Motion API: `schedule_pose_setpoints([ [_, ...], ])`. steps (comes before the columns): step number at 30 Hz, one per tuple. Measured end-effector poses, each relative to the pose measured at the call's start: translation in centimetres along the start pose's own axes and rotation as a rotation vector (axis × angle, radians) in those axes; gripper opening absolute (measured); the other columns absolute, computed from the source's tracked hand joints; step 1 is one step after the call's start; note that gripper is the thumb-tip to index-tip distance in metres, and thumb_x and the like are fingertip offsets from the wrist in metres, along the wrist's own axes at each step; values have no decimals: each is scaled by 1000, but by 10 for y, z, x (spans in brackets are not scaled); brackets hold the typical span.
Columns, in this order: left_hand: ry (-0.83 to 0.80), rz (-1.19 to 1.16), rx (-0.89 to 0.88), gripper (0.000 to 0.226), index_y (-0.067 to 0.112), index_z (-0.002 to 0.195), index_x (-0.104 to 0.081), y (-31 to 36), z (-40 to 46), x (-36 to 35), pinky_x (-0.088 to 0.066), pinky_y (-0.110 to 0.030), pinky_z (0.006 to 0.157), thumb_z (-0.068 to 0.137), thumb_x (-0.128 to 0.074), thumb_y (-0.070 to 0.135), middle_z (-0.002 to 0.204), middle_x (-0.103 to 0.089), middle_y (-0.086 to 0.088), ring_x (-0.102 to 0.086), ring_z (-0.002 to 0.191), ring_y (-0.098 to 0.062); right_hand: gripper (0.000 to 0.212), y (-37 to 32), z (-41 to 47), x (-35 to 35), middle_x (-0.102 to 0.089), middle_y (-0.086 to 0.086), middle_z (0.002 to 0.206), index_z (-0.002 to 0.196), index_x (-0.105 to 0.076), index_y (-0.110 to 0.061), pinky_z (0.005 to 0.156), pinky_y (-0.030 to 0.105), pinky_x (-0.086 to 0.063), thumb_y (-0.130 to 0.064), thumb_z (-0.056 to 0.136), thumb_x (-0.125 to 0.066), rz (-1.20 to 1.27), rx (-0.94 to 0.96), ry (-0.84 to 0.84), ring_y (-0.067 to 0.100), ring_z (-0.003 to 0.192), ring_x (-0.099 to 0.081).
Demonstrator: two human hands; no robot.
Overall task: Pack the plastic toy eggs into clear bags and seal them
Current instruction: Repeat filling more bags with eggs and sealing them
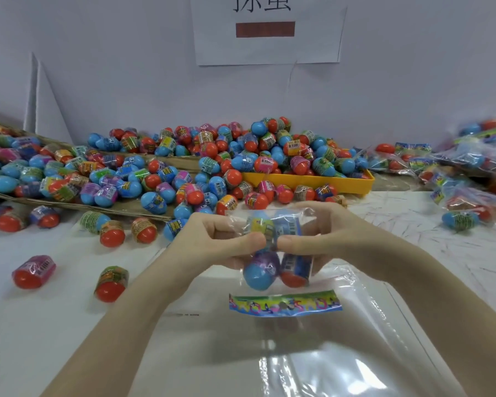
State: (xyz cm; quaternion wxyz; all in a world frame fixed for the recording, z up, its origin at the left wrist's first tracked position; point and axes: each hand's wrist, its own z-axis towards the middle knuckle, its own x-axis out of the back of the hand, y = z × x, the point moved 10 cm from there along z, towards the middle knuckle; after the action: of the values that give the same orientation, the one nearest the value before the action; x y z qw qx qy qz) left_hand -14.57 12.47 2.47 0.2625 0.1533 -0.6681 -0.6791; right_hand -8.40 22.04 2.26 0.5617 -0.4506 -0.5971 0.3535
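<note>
Head view: left hand [212, 239] and right hand [321, 236] both pinch a clear bag [275, 247] between them, above the table [40, 325], thumbs nearly meeting on its front. Inside the bag: several eggs [259, 270], blue and red ends down. Printed header strip [285, 304] just below the bag. Loose egg pile [212, 161] behind, spilling over a yellow tray [312, 181]. Filled bags [470, 173] far right.
</note>
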Motion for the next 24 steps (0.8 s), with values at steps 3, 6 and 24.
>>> schedule_pose_setpoints([
  [3, 79, -18, 3, 33, 29, 72, -73, -1, 0, 7, -51, -15, 52, 51, -65, 53, 74, -74, 4, -70, 62, -14, 48, 1, -8, 19, -72, 2, 76, 92, -66, -15, 48, 17, -49, -37, 50, -75, 15, -40, 50, 14, 62, -68],
  [6, 207, -29, -34, 44, 28, 84, -67, 4, 1, 19, -50, -15, 48, 54, -57, 57, 77, -73, 8, -68, 57, -14, 32, 1, -30, 99, -69, 8, 93, 90, -69, -12, 75, 27, -55, -35, 67, -71, 484, 128, 553, 21, 74, -65],
  [24, -97, 729, -163, 17, 53, 72, -62, -10, -2, -48, -26, -17, 54, 65, -76, 46, 68, -49, 27, -46, 65, 3, 38, 28, -4, 23, -57, -21, 90, 81, -68, -49, 75, 23, -48, -44, 48, -86, -680, -116, -20, 1, 87, -49],
])
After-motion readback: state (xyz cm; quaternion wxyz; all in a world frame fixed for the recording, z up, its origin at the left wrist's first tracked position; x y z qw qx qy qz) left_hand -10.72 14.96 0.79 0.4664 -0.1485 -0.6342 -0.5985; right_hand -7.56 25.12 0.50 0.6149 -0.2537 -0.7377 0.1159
